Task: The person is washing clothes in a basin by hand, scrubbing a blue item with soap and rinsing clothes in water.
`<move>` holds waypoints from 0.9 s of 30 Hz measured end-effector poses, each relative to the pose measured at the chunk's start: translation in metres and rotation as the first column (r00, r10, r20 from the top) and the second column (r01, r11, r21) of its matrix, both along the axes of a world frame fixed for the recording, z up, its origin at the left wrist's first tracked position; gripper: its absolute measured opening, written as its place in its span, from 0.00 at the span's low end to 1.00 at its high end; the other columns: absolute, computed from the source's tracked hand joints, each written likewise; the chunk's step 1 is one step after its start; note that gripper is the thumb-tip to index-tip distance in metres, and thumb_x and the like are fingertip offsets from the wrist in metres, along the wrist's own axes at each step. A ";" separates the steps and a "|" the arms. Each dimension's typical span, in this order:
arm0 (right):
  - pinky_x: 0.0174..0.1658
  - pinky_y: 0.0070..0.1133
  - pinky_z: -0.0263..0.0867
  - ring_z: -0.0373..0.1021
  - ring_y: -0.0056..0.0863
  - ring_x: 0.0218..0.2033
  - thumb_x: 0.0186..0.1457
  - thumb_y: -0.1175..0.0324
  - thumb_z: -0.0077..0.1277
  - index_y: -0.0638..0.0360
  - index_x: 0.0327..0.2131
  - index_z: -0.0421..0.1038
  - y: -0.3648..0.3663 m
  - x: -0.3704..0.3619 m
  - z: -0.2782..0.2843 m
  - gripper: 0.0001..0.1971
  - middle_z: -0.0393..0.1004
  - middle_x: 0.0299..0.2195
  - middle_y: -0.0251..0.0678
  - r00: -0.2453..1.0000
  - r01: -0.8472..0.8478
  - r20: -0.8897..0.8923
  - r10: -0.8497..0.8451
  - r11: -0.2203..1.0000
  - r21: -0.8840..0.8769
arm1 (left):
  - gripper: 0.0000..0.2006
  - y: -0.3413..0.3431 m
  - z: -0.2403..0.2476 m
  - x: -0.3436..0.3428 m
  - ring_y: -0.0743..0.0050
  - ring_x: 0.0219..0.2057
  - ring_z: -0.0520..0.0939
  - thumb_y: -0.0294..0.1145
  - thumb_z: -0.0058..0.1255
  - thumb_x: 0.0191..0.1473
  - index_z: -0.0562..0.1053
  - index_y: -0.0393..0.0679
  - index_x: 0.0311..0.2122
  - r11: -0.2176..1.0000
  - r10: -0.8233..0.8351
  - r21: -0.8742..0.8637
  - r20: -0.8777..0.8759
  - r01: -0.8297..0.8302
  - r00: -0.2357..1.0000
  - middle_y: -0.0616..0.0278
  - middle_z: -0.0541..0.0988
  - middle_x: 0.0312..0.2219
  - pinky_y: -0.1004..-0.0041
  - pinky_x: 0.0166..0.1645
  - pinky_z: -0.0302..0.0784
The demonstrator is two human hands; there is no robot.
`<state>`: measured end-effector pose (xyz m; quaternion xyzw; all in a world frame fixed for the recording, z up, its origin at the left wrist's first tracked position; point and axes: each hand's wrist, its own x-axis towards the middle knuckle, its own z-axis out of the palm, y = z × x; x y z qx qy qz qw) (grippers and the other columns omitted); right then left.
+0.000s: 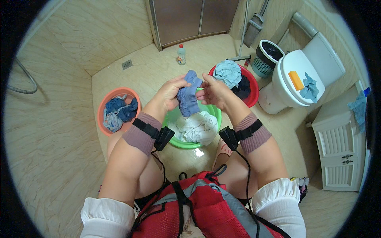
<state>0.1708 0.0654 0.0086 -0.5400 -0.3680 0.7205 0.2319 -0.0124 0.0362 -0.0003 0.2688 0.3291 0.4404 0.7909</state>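
Observation:
A wet-looking blue-violet cloth (188, 99) hangs over the far side of the green basin (218, 126). My left hand (173, 92) is closed on its left edge, thumb on top. Beside the cloth's right edge is my right hand (215, 92), thumb and fingers apart; its fingertips come close to the fabric, and whether they touch it I cannot tell. Below both hands, a bunched white cloth (198, 127) lies in cloudy water in the basin.
An orange basin (101, 123) with blue clothes stands left; a red basin (254, 95) with light-blue and dark cloths stands right. A red-capped bottle (181, 55) is beyond. Farther right are a bin (262, 65) and a toilet (291, 75) with an orange block (295, 80) on its lid.

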 end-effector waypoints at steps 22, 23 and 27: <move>0.24 0.22 0.67 0.66 0.23 0.18 0.54 0.68 0.48 0.57 0.38 0.62 -0.007 0.038 0.043 0.09 0.72 0.26 0.38 0.778 0.311 -0.608 -0.158 0.938 0.153 | 0.13 -0.017 0.028 0.009 0.79 0.38 0.76 0.34 0.47 0.55 0.69 0.47 0.46 0.993 -0.085 0.029 -0.525 0.118 0.847 0.66 0.76 0.37 0.76 0.42 0.70; 0.24 0.20 0.67 0.66 0.21 0.18 0.56 0.66 0.47 0.55 0.37 0.62 -0.006 0.043 0.042 0.08 0.73 0.25 0.35 0.805 0.298 -0.578 -0.133 0.933 0.201 | 0.12 -0.013 0.021 0.012 0.78 0.37 0.76 0.34 0.47 0.55 0.69 0.48 0.45 0.999 -0.054 -0.023 -0.521 0.049 0.852 0.67 0.75 0.36 0.76 0.40 0.72; 0.23 0.20 0.66 0.66 0.20 0.18 0.56 0.65 0.47 0.54 0.37 0.62 -0.015 0.052 0.059 0.08 0.73 0.26 0.34 0.899 0.282 -0.411 -0.150 0.917 0.282 | 0.10 0.004 -0.034 0.010 0.77 0.35 0.76 0.35 0.47 0.55 0.69 0.47 0.42 0.994 -0.048 -0.107 -0.536 -0.012 0.843 0.67 0.74 0.34 0.74 0.36 0.73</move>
